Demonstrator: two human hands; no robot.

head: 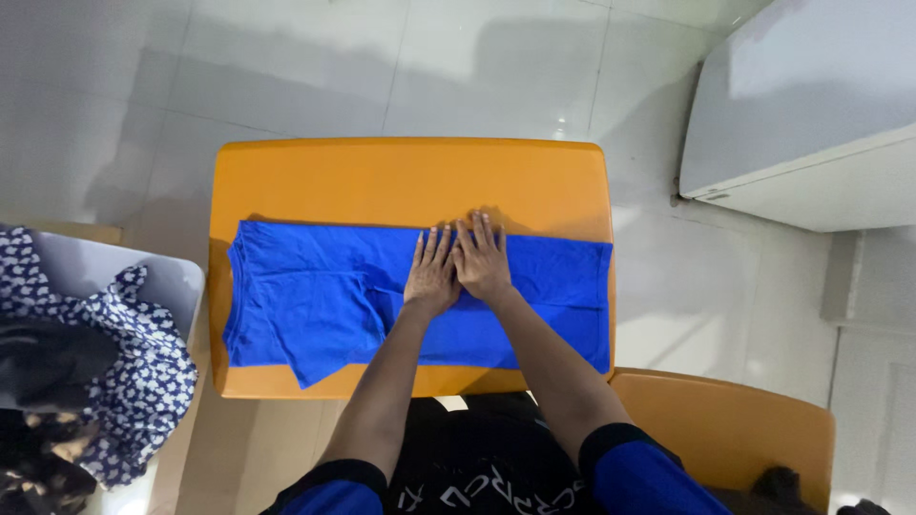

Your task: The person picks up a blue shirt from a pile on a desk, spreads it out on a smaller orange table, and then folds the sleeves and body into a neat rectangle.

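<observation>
A blue garment (315, 296) lies folded flat across an orange table (410, 176), reaching from the left edge to the right edge. My left hand (432, 270) and my right hand (483, 257) rest side by side, palms down, on the middle of the cloth near its far edge. Fingers of both hands are spread flat and hold nothing. A loose corner of the garment hangs toward the table's front left.
A white basket (167, 281) at the left holds a dark blue and white patterned garment (134, 372) and other dark clothes. A white cabinet (801, 105) stands at the upper right. An orange stool (735, 429) sits at the lower right. Pale tiled floor surrounds the table.
</observation>
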